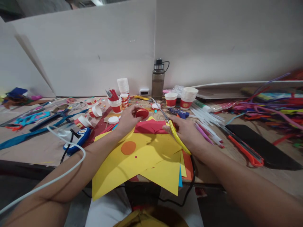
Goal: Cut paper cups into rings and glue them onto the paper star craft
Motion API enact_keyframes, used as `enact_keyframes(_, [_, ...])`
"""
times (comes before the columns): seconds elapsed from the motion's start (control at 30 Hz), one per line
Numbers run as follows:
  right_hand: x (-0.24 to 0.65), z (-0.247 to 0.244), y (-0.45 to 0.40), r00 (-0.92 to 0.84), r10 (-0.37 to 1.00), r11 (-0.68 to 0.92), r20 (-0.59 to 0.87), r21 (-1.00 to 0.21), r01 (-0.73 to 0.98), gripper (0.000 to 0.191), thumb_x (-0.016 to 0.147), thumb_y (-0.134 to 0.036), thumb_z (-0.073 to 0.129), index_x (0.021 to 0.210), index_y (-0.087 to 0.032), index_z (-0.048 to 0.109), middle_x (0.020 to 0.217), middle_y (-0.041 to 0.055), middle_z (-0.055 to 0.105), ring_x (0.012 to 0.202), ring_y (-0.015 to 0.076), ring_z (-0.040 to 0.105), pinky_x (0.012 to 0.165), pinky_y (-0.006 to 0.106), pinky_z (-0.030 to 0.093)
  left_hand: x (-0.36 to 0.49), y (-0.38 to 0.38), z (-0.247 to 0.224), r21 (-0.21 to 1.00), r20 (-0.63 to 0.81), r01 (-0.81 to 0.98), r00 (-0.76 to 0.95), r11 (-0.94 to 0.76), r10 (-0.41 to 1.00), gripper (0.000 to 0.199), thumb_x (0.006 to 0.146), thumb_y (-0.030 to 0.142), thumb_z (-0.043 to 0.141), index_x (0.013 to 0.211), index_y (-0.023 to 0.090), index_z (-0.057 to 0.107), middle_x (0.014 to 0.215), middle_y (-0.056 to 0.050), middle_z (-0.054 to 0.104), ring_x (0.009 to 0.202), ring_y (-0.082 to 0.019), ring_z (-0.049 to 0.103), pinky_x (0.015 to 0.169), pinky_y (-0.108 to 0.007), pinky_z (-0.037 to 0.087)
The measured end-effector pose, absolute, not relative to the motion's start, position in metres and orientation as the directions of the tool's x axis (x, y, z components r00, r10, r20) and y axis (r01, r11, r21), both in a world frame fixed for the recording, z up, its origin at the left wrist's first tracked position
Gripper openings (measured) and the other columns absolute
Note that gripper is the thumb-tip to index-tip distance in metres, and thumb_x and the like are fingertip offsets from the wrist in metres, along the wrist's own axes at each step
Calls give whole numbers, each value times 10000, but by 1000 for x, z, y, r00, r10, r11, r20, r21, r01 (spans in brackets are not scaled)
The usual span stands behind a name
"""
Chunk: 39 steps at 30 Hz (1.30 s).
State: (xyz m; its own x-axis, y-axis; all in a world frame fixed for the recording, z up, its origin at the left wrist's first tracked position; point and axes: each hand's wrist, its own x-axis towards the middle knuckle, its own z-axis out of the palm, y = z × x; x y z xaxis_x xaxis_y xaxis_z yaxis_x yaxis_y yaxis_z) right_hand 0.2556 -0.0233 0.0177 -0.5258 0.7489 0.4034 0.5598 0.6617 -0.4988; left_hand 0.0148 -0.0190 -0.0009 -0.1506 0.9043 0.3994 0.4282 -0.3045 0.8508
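My left hand (129, 119) is closed on a small round red piece (142, 113) above the back edge of the yellow paper sheets (151, 157). In my right hand (183, 129) are yellow-handled scissors (175, 134), their blades pointing up and to the left, apart from the red piece. Below and between both hands lies a red paper (151, 127) on the yellow sheets. An orange paper circle (128, 148) rests on the yellow paper, left of centre.
Behind the hands stand a water bottle (157, 80), stacked paper cups (188, 97) and a cup of red sticks (115, 105). A cutter (246, 151) and a black phone-like slab (262, 146) lie at right. A white cable (80, 162) crosses my left forearm.
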Motion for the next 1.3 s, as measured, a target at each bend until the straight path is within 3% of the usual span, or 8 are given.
enact_keyframes(0.2, [255, 17, -24, -523, 744, 668, 416, -492, 558, 496, 854, -481, 566, 1242, -176, 614, 1077, 105, 709, 901, 248, 658, 759, 333, 485, 13, -23, 3, 706, 477, 646, -134, -289, 869, 196, 657, 170, 659, 852, 155, 639, 841, -34, 691, 770, -166, 620, 729, -293, 463])
enact_keyframes(0.37, [257, 15, -22, -506, 738, 674, 446, -460, 578, 440, 852, -495, 560, 1111, -156, 666, 964, 101, 722, 800, 222, 647, 683, 298, 468, 9, -19, -3, 748, 422, 593, -79, -297, 903, 203, 705, 258, 665, 873, 147, 687, 823, -47, 706, 757, -171, 627, 721, -296, 470])
enact_keyframes(0.5, [257, 15, -21, -510, 714, 698, 479, -433, 570, 434, 847, -503, 571, 1098, -161, 664, 931, 98, 715, 784, 220, 637, 677, 299, 460, 8, -17, -6, 762, 415, 575, -80, -298, 906, 205, 685, 225, 663, 870, 155, 717, 824, -46, 715, 781, -178, 634, 755, -308, 478])
enact_keyframes(0.6, [255, 17, -23, -516, 710, 703, 480, -436, 561, 409, 853, -491, 565, 1090, -173, 665, 990, 105, 705, 858, 236, 638, 734, 322, 472, 11, -18, -5, 834, 387, 461, -101, -302, 916, 213, 685, 217, 645, 873, 150, 720, 836, -46, 719, 811, -186, 646, 804, -327, 495])
enact_keyframes(0.7, [254, 17, -25, -550, 704, 710, 449, -468, 526, 446, 869, -487, 545, 1192, -190, 617, 1090, 109, 672, 978, 250, 619, 815, 352, 474, 15, -21, -4, 926, 318, 238, -82, -292, 945, 215, 681, 205, 629, 870, 138, 705, 837, -43, 716, 802, -185, 657, 803, -339, 530])
enact_keyframes(0.9, [254, 12, -29, -574, 719, 695, 392, -435, 573, 606, 854, -528, 555, 1372, -222, 480, 1112, 131, 574, 1011, 262, 572, 820, 381, 472, 20, -25, -4, 961, 277, -11, 30, -277, 960, 213, 695, 257, 676, 879, 152, 669, 837, -34, 692, 751, -169, 664, 680, -311, 573])
enact_keyframes(1.07, [254, 11, -29, -600, 685, 729, 413, -401, 555, 598, 866, -516, 545, 1384, -229, 465, 1091, 120, 545, 1020, 255, 551, 852, 375, 459, 21, -26, -6, 958, 286, -38, 150, -284, 946, 229, 723, 299, 719, 893, 152, 674, 821, -45, 688, 727, -155, 658, 622, -257, 548])
enact_keyframes(1.3, [255, 6, -27, -610, 663, 748, 434, -351, 564, 467, 873, -464, 536, 1271, -220, 545, 1069, 107, 540, 960, 237, 575, 850, 353, 460, 21, -27, -7, 979, 202, -21, 216, -202, 955, 323, 662, 316, 783, 924, 150, 693, 833, -55, 704, 766, -190, 679, 654, -296, 570])
